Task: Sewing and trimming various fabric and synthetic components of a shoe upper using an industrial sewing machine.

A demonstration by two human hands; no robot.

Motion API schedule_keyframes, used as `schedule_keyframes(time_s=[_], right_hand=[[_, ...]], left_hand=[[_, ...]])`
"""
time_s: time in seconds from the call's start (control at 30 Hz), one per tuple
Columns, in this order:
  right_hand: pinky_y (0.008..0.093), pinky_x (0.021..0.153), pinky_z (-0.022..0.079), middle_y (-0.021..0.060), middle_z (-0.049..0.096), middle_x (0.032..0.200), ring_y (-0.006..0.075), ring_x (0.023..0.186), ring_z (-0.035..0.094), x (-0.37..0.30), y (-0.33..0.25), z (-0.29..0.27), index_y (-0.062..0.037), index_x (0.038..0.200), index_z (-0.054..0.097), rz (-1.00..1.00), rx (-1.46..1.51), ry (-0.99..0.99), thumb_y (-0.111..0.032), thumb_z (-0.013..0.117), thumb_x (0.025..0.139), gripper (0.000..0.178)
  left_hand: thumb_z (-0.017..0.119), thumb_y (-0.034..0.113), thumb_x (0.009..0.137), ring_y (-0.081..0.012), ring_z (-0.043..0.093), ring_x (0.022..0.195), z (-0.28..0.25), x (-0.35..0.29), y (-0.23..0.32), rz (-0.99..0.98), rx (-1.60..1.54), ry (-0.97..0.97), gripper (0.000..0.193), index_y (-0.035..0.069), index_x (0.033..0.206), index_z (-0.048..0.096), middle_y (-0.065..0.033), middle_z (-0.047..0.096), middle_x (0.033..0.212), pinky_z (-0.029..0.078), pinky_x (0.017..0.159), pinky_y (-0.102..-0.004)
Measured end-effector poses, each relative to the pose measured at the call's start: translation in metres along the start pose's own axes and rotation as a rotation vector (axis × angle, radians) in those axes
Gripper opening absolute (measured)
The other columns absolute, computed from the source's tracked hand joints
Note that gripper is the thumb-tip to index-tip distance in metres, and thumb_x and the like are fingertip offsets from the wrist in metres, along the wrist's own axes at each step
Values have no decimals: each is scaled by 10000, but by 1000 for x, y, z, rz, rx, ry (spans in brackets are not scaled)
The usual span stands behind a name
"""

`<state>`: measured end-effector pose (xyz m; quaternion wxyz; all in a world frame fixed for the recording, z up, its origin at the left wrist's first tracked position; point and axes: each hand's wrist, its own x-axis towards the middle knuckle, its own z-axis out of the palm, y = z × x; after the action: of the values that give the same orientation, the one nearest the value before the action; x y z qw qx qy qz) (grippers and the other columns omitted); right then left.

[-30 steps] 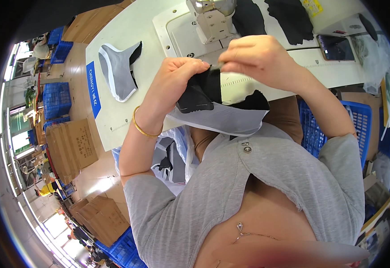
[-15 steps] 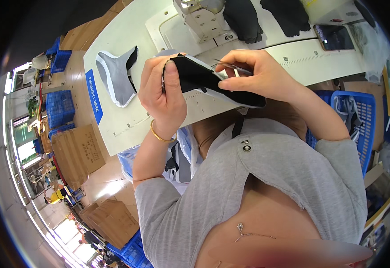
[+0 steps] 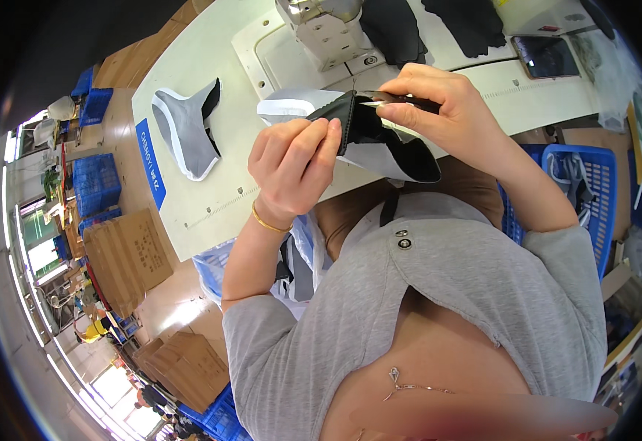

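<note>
In front of my chest, above the table edge, a black and grey sewn fabric piece (image 3: 391, 158) with white edging is spread between my hands. My left hand (image 3: 291, 163) is closed, its thumb and fingers pinching the dark seam edge. Closed at the piece's upper right is my right hand (image 3: 442, 103), with a slim pointed tool (image 3: 402, 98), dark and metallic, between thumb and fingers. Its tip meets the seam, but its exact kind is unclear. A second grey piece with white edging (image 3: 187, 132) lies flat on the table to the left.
The white sewing table (image 3: 211, 198) carries a sewing machine (image 3: 325, 33), black fabric stacks (image 3: 391, 33) and a phone (image 3: 547, 57). At my right stands a blue basket (image 3: 600, 191) with fabric pieces; a plastic-lined container (image 3: 218, 261) is below the table edge. Cardboard boxes (image 3: 130, 257) stand on the left floor.
The fabric piece has been turned, showing its black inside and seam edge. My left hand has moved right, toward my right hand, and changed its grip. The tool tip is now at the seam.
</note>
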<state>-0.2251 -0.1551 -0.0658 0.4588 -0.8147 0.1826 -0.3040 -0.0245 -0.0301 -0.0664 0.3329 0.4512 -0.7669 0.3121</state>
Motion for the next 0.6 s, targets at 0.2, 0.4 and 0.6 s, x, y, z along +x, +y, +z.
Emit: schedule_keyframes(time_s=[0.2, 0.4, 0.6], right_hand=[[308, 577, 443, 85, 607, 752, 218, 642, 584, 12, -1, -5, -1, 932, 712, -84, -149, -56, -306, 716, 862, 313], [285, 564, 430, 40, 600, 730, 144, 637, 554, 20, -7, -10, -10, 905, 705, -10, 85, 65, -279, 744, 849, 278], [239, 537, 379, -12, 534, 648, 51, 631, 491, 26, -5, 16, 0, 840, 668, 16, 161, 97, -228, 731, 856, 237]], left_hand=[[733, 4, 642, -174, 609, 710, 1, 0, -1, 80, 1, -32, 217, 20, 856, 703, -48, 641, 868, 454, 599, -283], [733, 5, 627, -181, 613, 718, -5, 7, -1, 42, -16, -11, 236, 18, 860, 700, -46, 647, 872, 463, 615, -288], [757, 5, 765, -203, 612, 802, 1, 31, -4, -771, -579, 117, 237, 2, 977, 651, -62, 643, 889, 492, 739, -280]])
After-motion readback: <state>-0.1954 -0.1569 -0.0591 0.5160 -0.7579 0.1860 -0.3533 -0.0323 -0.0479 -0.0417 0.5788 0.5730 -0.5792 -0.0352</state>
